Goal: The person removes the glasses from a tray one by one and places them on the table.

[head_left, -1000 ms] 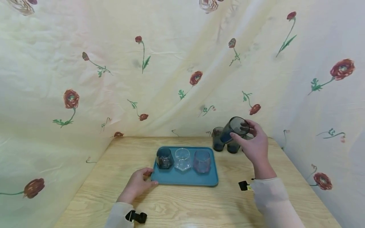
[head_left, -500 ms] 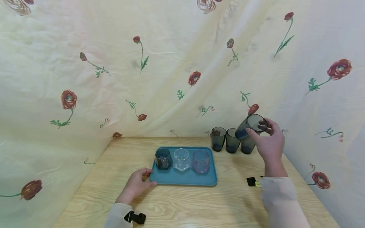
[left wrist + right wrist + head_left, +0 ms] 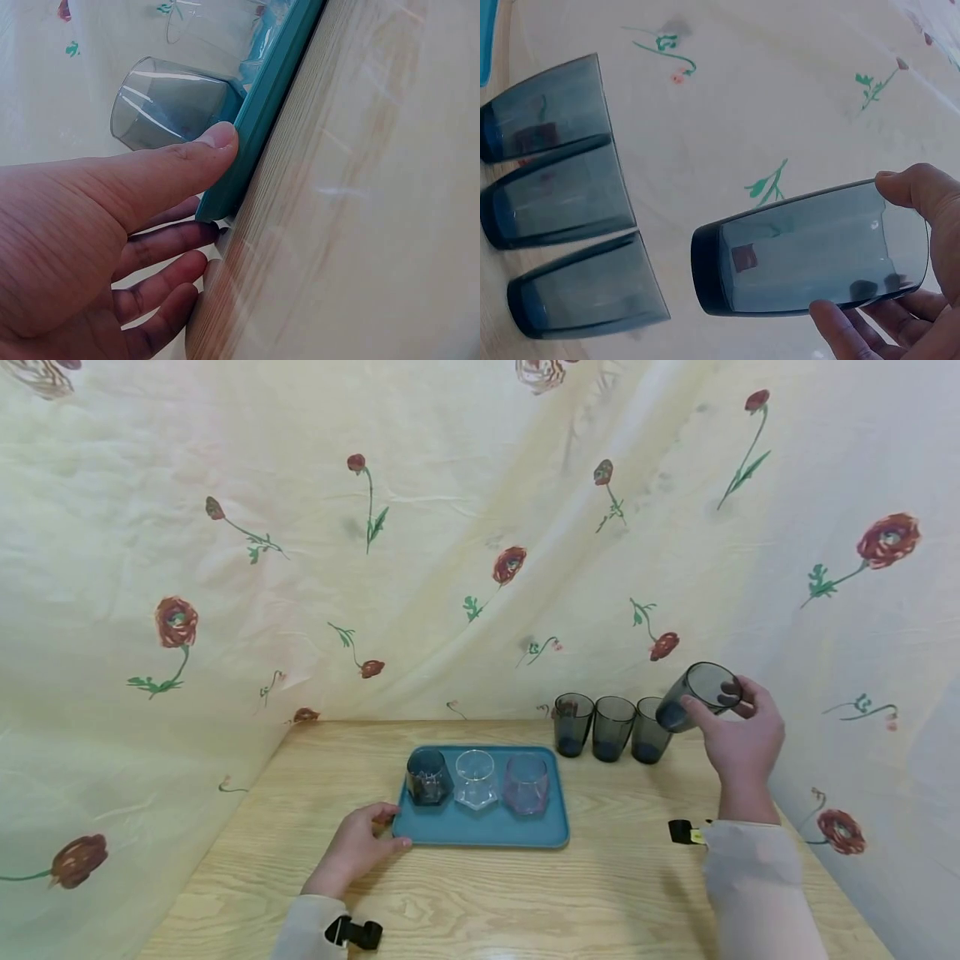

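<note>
My right hand point(image 3: 746, 739) holds a smoked-grey drinking glass point(image 3: 810, 255) near its rim, thumb on one side and fingers on the other. The glass is tilted and raised over the table at the far right. Beside it, three matching glasses point(image 3: 612, 731) stand upright in a row, the nearest overlapped by the held one in the head view. My left hand point(image 3: 360, 847) grips the left front corner of a blue tray point(image 3: 487, 835), thumb point(image 3: 219, 136) on its rim. On the tray sit a dark faceted glass point(image 3: 429, 781), a clear one point(image 3: 476, 785) and a pinkish one point(image 3: 527, 787).
The wooden table point(image 3: 480, 902) ends at the back against a flower-printed curtain point(image 3: 420, 568), which also hangs along both sides. The row of tall glasses stands close to the tray's right back corner.
My right hand has carried the glass rightward, past the row, so the three standing glasses now show more fully. The left hand has stayed at the tray's corner.
</note>
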The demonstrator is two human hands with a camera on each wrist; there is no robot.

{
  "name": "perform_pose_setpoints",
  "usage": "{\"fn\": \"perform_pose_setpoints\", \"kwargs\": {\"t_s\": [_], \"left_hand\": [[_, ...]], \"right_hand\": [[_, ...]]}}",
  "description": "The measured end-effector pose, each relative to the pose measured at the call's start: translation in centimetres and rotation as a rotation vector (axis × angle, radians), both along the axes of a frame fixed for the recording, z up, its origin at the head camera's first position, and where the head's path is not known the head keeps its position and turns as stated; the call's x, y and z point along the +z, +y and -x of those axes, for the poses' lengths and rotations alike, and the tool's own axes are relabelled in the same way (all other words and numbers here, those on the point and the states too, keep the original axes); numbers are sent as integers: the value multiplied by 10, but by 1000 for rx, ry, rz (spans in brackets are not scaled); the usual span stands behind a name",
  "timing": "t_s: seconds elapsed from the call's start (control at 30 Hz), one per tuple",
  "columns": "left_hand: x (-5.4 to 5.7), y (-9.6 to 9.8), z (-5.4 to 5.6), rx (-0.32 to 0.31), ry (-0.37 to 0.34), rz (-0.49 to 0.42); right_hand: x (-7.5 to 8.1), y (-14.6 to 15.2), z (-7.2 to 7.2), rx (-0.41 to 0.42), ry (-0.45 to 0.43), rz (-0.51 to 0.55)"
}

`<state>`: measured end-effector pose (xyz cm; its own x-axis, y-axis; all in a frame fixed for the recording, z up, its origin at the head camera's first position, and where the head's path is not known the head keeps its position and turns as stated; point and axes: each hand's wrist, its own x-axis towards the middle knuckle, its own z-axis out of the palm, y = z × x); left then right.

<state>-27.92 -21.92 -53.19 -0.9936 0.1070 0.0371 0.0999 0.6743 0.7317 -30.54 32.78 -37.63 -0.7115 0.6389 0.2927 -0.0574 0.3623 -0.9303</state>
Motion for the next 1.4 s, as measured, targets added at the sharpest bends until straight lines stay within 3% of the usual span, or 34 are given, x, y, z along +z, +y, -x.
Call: {"fn": "perform_pose_setpoints", "kwargs": {"t_s": [0.27, 0.57, 1.07, 1.4], "left_hand": [[0, 1, 0, 6, 0, 3], [-1, 2, -1, 16, -7, -3], [1, 2, 0, 16, -19, -6], [1, 2, -1, 22, -21, -12]], "right_hand": [[-3, 18, 0, -30, -162, 6], [-18, 35, 4, -29, -262, -32], [-61, 50, 21, 17, -321, -42], [-81, 52, 31, 45, -344, -27]]}}
